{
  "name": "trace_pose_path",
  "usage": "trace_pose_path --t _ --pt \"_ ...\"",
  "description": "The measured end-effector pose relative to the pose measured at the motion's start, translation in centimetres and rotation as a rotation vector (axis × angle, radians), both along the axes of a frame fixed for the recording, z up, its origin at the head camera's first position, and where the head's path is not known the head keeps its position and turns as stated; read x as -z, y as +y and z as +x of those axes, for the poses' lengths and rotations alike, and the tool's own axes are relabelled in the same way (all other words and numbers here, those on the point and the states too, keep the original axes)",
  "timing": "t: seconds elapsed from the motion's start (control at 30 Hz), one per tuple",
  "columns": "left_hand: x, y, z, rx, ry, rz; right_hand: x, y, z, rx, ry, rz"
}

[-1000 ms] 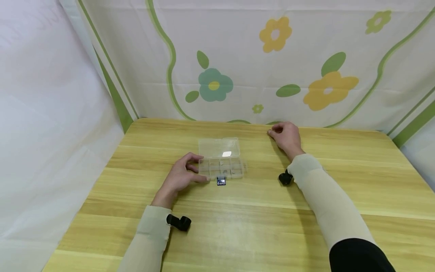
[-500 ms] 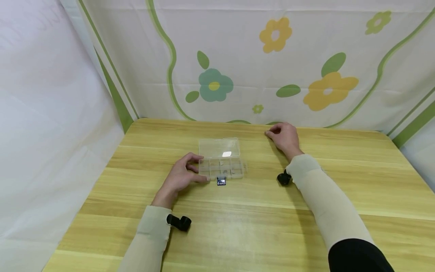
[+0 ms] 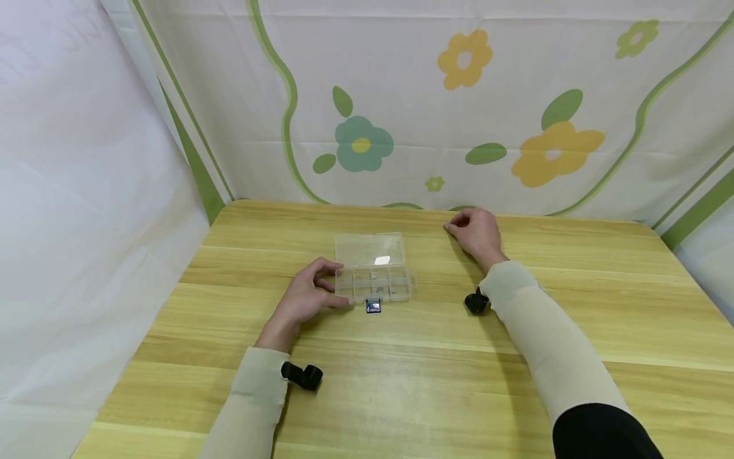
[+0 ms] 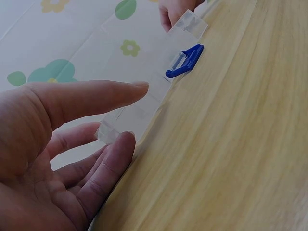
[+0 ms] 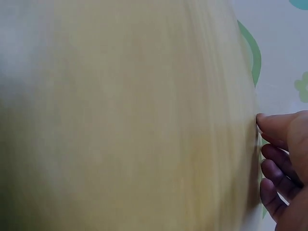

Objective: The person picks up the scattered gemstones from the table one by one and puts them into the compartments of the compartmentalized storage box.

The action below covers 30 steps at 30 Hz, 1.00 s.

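1. Left hand [image 3: 304, 296]: holds the left end of the clear compartment box [image 3: 362, 285], with the thumb at the near left corner and the index fingertip at the far left corner of the compartment tray.
2. Box position: the box sits flat on the wood-grain table [image 3: 401, 382], just beyond the left hand and well apart from the right hand.
3. Box configuration: the transparent lid [image 3: 361, 250] is folded back along the far side. Thin dividers split the tray into two rows of four compartments.
4. Blue latch [image 3: 373, 306]: located on the near wall of the box, to the right of the left thumb.
5. Contents: a few small pieces [image 3: 380, 290] lie in the compartments; they are too small to identify.
6. Right hand [image 3: 477, 233]: positioned at the far edge of the table, farther back and to the right of the box. The fingers are bent, with thumb and index fingertip brought together. Whether they grip anything cannot be told.
7. Surroundings: a white backdrop [image 3: 413, 95] printed with flowers and leaves stands behind the table.
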<state>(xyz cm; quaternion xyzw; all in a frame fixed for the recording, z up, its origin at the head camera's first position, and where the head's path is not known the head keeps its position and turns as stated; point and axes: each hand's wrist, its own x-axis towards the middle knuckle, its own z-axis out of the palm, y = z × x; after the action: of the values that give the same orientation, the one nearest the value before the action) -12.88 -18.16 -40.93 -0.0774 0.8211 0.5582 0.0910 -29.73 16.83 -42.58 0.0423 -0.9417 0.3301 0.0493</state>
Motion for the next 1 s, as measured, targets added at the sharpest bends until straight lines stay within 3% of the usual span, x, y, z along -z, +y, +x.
trace_pose_path --t 0.57,1.0 --pt "0.3 -0.2 0.0 0.008 0.0 0.008 0.0 0.1 1.2 -0.127 -0.051 -0.132" --pt "0.2 -0.1 0.2 0.012 0.008 0.012 -0.1 -0.4 2.4 -0.136 -0.12 -0.19"
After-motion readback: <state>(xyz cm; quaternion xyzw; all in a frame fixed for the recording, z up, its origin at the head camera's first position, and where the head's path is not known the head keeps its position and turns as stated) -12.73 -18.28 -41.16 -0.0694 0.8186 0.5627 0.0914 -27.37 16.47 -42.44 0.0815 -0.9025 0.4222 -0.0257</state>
